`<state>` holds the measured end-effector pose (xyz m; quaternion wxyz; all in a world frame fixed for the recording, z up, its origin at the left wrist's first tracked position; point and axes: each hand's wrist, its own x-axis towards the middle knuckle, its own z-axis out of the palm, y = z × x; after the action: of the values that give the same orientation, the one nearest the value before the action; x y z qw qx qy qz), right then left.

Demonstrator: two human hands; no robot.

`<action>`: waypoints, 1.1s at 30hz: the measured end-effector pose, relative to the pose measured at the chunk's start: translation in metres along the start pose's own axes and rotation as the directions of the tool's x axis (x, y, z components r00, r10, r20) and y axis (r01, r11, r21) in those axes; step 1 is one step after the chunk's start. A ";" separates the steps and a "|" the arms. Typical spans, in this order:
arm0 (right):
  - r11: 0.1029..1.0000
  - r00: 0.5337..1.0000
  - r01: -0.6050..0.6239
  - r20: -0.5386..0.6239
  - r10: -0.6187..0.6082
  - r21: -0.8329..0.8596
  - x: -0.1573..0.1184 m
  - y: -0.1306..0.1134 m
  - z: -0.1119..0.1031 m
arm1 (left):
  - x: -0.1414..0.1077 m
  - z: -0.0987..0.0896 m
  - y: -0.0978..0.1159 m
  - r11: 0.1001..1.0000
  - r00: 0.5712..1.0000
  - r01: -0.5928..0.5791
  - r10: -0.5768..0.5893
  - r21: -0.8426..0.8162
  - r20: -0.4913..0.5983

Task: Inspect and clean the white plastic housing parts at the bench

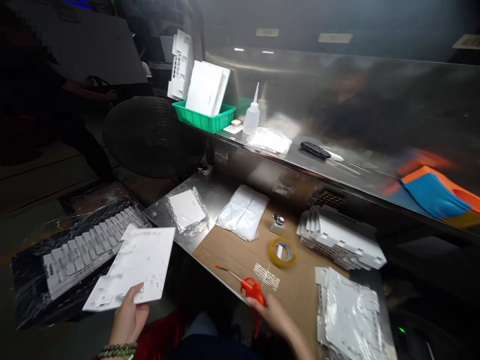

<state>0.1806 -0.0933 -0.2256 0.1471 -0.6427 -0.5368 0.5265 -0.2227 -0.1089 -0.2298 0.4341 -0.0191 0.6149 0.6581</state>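
My left hand (130, 317), with a beaded bracelet at the wrist, grips the lower edge of a white plastic panel (144, 257) with notched sides and small holes. The panel is held tilted in the air left of the bench. In my right hand (272, 312) is a red air blow gun (252, 289), its thin nozzle pointing left toward the panel. The blow gun is over the front edge of the cardboard-covered bench (225, 255). Behind the panel, a black crate (32, 280) lined with clear plastic holds a row of similar white panels (93, 245).
On the bench are bagged white parts (187, 210), clear bags (243, 212), a small bottle (278, 224), yellow tape (282, 251), stacked panels (341, 237) and wrapped panels (348, 310). The shelf above carries a green bin (202, 120), squeeze bottle (252, 117) and blue-orange bin (435, 195). A person (75, 100) stands left.
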 end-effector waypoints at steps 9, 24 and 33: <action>0.934 0.913 0.102 -0.404 0.048 0.342 0.030 0.014 -0.026 | -0.009 0.113 0.007 0.777 0.765 0.238 -0.519 0.583 0.380; 0.128 0.784 0.331 -0.348 0.514 0.935 -0.032 0.026 -0.009 | 0.052 0.300 -0.105 0.559 0.811 -0.433 -0.100 0.707 0.576; 0.191 0.683 0.447 -0.472 0.557 0.874 -0.031 0.002 -0.003 | 0.096 0.323 -0.095 0.755 0.901 -0.291 0.010 0.588 0.433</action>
<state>0.1881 -0.1192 -0.2102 0.6959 -0.5631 0.0633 0.4412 -0.0612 0.1979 -0.2802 0.4759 0.3167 0.6979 0.4314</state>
